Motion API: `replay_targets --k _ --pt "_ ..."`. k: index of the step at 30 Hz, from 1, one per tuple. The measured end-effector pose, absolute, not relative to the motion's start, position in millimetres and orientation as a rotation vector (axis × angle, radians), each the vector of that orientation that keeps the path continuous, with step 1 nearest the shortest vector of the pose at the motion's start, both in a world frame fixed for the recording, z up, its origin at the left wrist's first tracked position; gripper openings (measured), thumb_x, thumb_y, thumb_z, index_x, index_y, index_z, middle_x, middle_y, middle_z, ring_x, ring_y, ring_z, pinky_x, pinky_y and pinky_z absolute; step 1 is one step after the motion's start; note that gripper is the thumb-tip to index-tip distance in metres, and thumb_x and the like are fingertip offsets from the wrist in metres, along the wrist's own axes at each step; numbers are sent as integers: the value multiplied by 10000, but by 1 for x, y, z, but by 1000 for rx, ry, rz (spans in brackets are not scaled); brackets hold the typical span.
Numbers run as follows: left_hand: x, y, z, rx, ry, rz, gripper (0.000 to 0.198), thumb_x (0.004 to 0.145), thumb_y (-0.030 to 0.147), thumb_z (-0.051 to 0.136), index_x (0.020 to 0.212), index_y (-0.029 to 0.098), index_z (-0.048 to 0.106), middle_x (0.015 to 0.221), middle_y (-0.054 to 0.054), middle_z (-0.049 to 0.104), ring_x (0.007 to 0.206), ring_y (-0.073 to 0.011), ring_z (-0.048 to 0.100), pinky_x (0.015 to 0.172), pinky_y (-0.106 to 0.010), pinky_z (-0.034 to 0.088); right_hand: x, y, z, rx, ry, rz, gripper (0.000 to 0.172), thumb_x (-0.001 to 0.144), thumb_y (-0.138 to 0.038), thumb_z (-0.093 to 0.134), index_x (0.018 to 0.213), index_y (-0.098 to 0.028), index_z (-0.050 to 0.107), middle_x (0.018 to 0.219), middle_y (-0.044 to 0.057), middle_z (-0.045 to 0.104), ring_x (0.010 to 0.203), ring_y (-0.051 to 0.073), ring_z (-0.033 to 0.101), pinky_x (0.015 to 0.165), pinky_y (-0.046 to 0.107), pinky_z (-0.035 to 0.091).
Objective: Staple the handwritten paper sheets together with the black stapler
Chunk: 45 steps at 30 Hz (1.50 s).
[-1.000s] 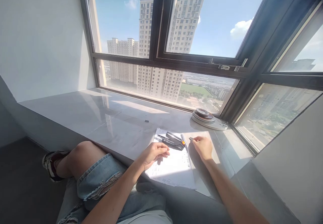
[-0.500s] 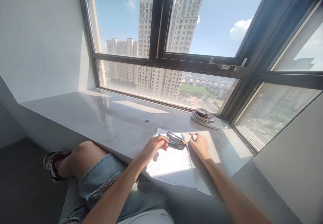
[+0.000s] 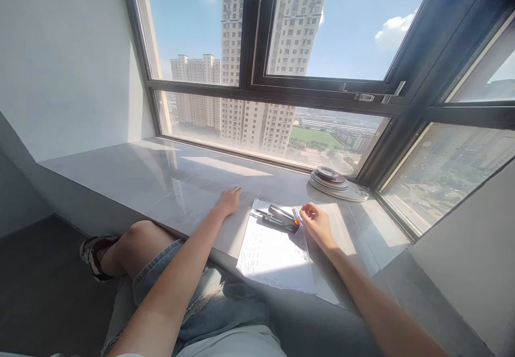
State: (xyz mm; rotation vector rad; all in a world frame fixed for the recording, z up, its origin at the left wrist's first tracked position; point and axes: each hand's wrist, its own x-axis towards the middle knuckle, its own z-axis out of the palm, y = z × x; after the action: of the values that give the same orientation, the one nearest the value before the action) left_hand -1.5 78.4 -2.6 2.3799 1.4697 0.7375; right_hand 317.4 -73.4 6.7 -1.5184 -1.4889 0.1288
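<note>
Two hands: left hand (image 3: pixel 229 200) lies open on the sill (image 3: pixel 120 169); right hand (image 3: pixel 317 223) curls by the stapler (image 3: pixel 284 218), grip unclear.

I see the stapler (image 3: pixel 284 218) on the paper (image 3: pixel 273 255), on the ledge (image 3: pixel 161 180). My left hand (image 3: pixel 229 201) lies left of them, plates (image 3: pixel 338 185) behind right.

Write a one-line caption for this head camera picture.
At a sunlit window ledge, the left hand lies flat while the right hand sits beside a stapler on a printed sheet.
</note>
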Motion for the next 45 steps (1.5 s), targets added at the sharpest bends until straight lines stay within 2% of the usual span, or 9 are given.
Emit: replay_targets --k 3,7,10,17,23,28,33,38,45 --pt "-4 78 -13 2405 1451 739 482 918 100 535 1388 184 601 1470 -155 560 1348 -275 529 1111 -390 412 311 -77 10 -1432 -1586 169 115 818 -294 537 749 -213 579 702 6 588 696 171 519 677 288 393" --pt "-10 78 -14 2497 1447 798 442 895 81 534 1299 192 673 1216 -131 673 1168 -269 587 999 -364 473 307 -77 10 -1386 -1648 217 103 813 -268 534 762 -213 604 696 5 595 683 172 521 667 289 396" --pt "-12 80 -14 2510 1451 849 364 902 64 512 1155 192 742 1056 -108 659 1047 -251 590 931 -350 488 306 -78 11 -1375 -1634 234 107 827 -273 537 769 -214 604 687 0 603 674 171 522 664 287 397" --pt "-14 79 -12 2499 1479 892 239 912 50 536 959 169 738 1064 -113 615 1032 -246 599 911 -351 493 303 -79 15 -1341 -1609 246 235 909 -376 542 752 -211 599 711 15 623 694 175 543 671 289 411" --pt "-10 75 -8 2550 1577 889 228 935 32 474 1016 156 648 1076 -133 662 1067 -285 584 953 -408 451 303 -78 12 -1338 -1624 266 203 910 -349 537 766 -223 604 669 7 630 689 185 572 687 296 441" --pt "-10 73 -6 2533 1523 936 287 947 14 402 1110 160 588 1049 -123 683 1032 -263 606 942 -396 454 305 -78 12 -1343 -1616 248 189 903 -325 535 755 -223 595 676 7 629 685 182 568 686 297 442" --pt "-8 63 1 2567 1174 984 408 970 51 362 1313 189 537 1001 -93 666 1001 -231 622 972 -404 468 305 -78 12 -1350 -1622 236 200 896 -325 541 729 -222 583 675 6 627 677 179 560 678 295 435" --pt "5 44 9 2581 785 1018 454 973 64 328 1310 221 589 940 -62 641 895 -190 595 969 -371 457 304 -78 13 -1355 -1634 244 190 892 -317 538 731 -223 576 671 4 627 682 179 556 687 296 433" --pt "26 22 21 2075 910 1218 401 1049 400 354 1246 212 648 734 -2 532 703 -164 527 743 -278 454 304 -78 11 -1383 -1631 234 208 885 -354 534 734 -221 589 695 19 633 692 185 558 677 299 440"
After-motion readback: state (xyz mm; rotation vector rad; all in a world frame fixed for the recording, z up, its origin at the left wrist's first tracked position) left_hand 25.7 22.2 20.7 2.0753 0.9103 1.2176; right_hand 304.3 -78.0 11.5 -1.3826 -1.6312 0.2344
